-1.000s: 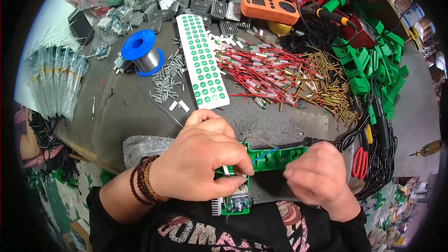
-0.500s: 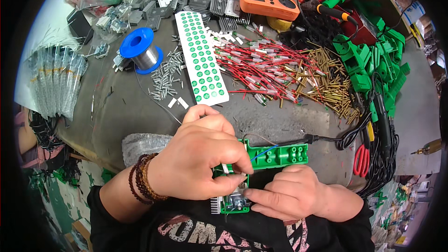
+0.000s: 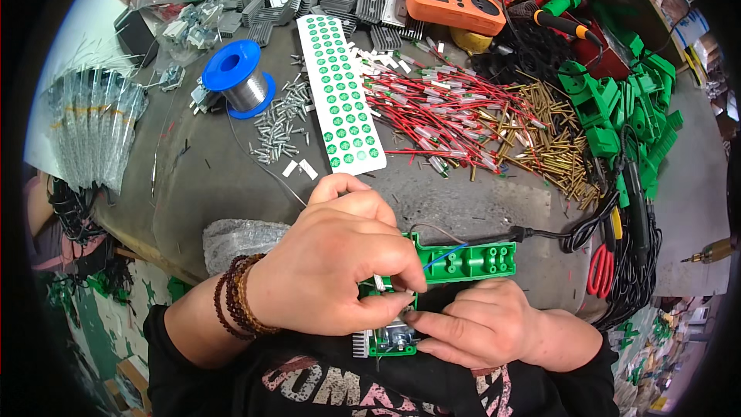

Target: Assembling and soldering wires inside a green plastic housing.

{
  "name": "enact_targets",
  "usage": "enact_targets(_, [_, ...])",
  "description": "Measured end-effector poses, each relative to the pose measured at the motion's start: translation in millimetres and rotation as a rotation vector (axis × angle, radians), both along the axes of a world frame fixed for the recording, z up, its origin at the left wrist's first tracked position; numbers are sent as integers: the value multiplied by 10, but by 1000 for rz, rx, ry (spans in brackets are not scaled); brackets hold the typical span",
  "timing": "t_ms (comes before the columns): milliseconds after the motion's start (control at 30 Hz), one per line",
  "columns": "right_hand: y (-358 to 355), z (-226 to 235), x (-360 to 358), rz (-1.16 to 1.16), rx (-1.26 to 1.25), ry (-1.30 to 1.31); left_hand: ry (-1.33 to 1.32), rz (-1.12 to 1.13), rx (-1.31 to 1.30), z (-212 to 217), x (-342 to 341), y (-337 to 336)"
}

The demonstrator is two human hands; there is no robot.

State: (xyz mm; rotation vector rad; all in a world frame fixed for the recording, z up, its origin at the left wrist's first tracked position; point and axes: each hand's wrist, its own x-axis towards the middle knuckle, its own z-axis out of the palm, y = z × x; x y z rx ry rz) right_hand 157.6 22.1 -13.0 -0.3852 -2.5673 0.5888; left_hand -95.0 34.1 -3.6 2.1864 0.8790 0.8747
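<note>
Green plastic for the box-like casing (image 3: pixel 393 354), just bodyward of the left fingertips and beside the right ones; probably light, stiff, a little slick, best gripped by the outer walls, clear of possibly fragile leads like the thin blue wire (image 3: pixel 446 255). Left hand (image 3: pixel 332 259) pinched, thumb nearly meeting forefinger, anything between hidden. Right hand (image 3: pixel 482 324) loosely curled, forefinger at the casing's edge, grip unclear. Bodyward and left of the left fingertips, ridged metal fins (image 3: pixel 360 344); beyond the right fingers, a long green trough (image 3: pixel 478 265) with round posts.
</note>
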Motion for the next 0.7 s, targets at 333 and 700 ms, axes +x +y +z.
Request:
enact_targets(333, [6,-9,-22,16,44,8,7,4,6,-45,-5,3])
enact_targets(700, [4,-109,-7,110,94,32,17,5,-11,-35,11,5])
